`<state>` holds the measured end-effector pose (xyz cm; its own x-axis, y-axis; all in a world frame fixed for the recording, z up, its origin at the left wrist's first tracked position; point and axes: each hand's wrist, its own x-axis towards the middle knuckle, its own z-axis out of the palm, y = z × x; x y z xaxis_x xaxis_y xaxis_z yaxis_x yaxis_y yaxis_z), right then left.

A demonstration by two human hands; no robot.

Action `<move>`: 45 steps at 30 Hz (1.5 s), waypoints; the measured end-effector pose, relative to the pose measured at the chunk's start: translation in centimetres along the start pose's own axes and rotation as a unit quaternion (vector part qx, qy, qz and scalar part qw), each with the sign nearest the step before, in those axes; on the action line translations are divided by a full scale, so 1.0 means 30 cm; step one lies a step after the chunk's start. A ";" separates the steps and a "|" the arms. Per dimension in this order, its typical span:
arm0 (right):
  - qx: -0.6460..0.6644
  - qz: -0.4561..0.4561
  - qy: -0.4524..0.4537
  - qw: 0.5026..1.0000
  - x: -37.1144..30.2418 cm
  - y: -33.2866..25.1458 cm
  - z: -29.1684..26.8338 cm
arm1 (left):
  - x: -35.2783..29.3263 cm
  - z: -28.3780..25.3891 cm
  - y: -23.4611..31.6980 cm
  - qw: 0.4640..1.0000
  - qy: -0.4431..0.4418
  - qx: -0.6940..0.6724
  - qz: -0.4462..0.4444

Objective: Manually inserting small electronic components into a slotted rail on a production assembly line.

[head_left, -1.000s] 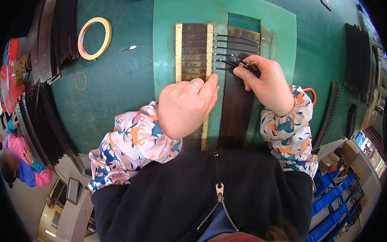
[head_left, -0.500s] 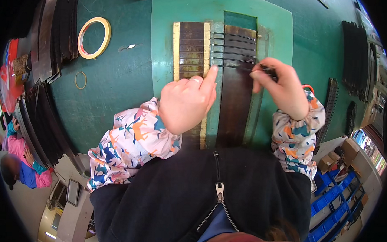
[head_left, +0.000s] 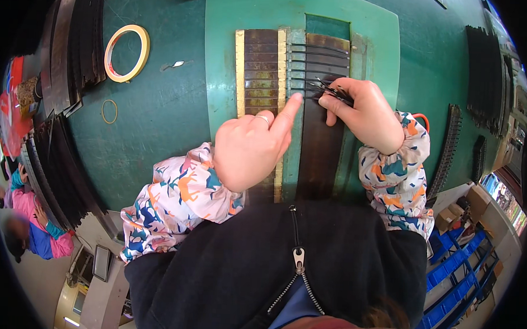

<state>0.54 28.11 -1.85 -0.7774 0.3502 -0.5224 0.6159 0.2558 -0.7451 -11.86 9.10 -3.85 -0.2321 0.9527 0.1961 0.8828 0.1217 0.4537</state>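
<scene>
My right hand (head_left: 367, 113) is closed in a pinch on a small bundle of thin black wires (head_left: 335, 91), over the right side of a green board (head_left: 378, 29). Several more black wires (head_left: 318, 63) lie side by side across the board's upper part, between a yellow-edged slotted strip (head_left: 282, 55) and a dark brown plate (head_left: 319, 160). My left hand (head_left: 252, 149) rests over the slotted strip. Its index finger stretches to the left end of the lowest wire; the other fingers are curled and hold nothing visible.
A roll of yellowish tape (head_left: 142, 56) and a rubber band (head_left: 109, 111) lie on the green table (head_left: 155, 120) at left. Stacks of dark strips (head_left: 57, 163) line the left edge, with more dark strips (head_left: 487, 79) at right. Another person (head_left: 32, 220) is at far left.
My right hand has moved left and slightly down with the wire bundle, closer to my left index finger. That fingertip has shifted slightly down and right.
</scene>
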 end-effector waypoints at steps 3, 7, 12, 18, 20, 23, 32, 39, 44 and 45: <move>-0.013 -0.021 -0.010 1.000 -0.004 0.005 -0.010 | 0.002 0.003 0.011 0.997 -0.044 0.056 -0.015; 0.042 -0.046 0.063 0.996 -0.095 0.041 -0.065 | -0.012 0.028 0.013 0.996 -0.041 0.074 -0.007; 0.081 -0.078 0.044 0.993 -0.167 0.023 -0.040 | 0.004 0.001 0.036 0.979 -0.060 -0.163 -0.105; 0.136 -0.062 -0.086 0.985 -0.167 -0.043 0.045 | -0.003 -0.033 0.095 0.655 -0.053 -0.658 -0.368; 0.149 -0.048 -0.067 0.985 -0.171 -0.034 0.052 | -0.009 -0.045 0.087 0.632 -0.057 -0.665 -0.394; 0.175 -0.018 -0.022 0.984 -0.173 -0.013 0.056 | -0.026 -0.050 0.071 0.585 -0.070 -0.677 -0.442; 0.077 -0.006 0.066 0.995 -0.101 0.010 0.043 | -0.046 0.011 0.037 0.994 0.064 -0.075 -0.053; 0.037 0.002 0.034 0.999 -0.070 0.019 0.037 | -0.044 0.013 0.034 0.997 0.053 -0.030 -0.036; 0.034 -0.005 0.040 0.999 -0.063 0.020 0.038 | -0.049 0.012 0.033 0.999 0.032 -0.016 -0.025; 0.031 0.004 0.032 0.999 -0.063 0.019 0.034 | -0.050 0.013 0.033 0.999 0.027 -0.013 -0.024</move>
<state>2.24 26.68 -1.70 -0.7610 0.4102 -0.5026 0.6122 0.1973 -0.7657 -10.47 7.91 -4.03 -0.2963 0.9296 0.2192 0.8591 0.1591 0.4864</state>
